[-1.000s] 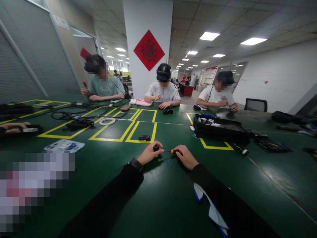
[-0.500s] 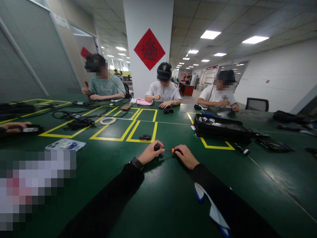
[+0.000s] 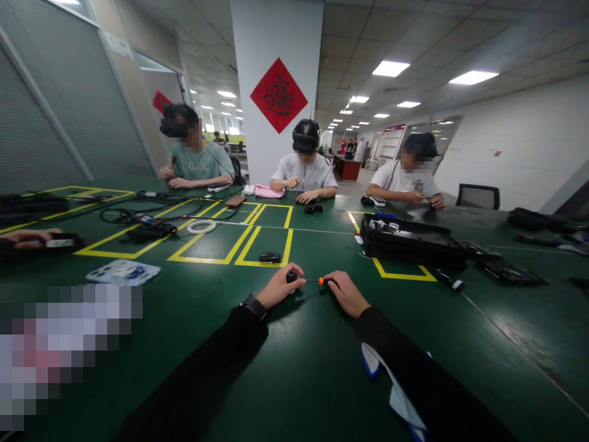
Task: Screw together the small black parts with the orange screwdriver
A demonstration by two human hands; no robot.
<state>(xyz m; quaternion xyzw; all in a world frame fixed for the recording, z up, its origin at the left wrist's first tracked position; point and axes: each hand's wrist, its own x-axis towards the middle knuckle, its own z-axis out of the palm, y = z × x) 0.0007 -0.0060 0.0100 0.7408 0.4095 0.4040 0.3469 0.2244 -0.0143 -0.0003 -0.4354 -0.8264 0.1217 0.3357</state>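
Observation:
My left hand [image 3: 278, 287] is closed around a small dark round-ended part [image 3: 291, 277], most of it hidden by my fingers. My right hand [image 3: 348, 293] grips a screwdriver [image 3: 321, 281] with an orange and black handle. Its thin metal shaft points left, and the tip reaches the fingers of my left hand; whether it sits in the part I cannot make out. Both hands are low over the green table. Just beyond my left hand lies a small black cylindrical piece [image 3: 269, 257] inside a yellow taped box.
A black open case [image 3: 409, 236] stands at the right. Cables [image 3: 138, 216], a white ring of cord [image 3: 201, 227] and a phone [image 3: 123, 272] lie to the left. Three people sit across the table [image 3: 294, 380]; another person's hand [image 3: 32, 237] is at far left. A blue-white strip [image 3: 405, 405] lies beside my right sleeve.
The view has shifted very slightly, so everything appears a little lower. Both my hands keep the same hold. Across the table, the person at left has changed their raised hand's position.

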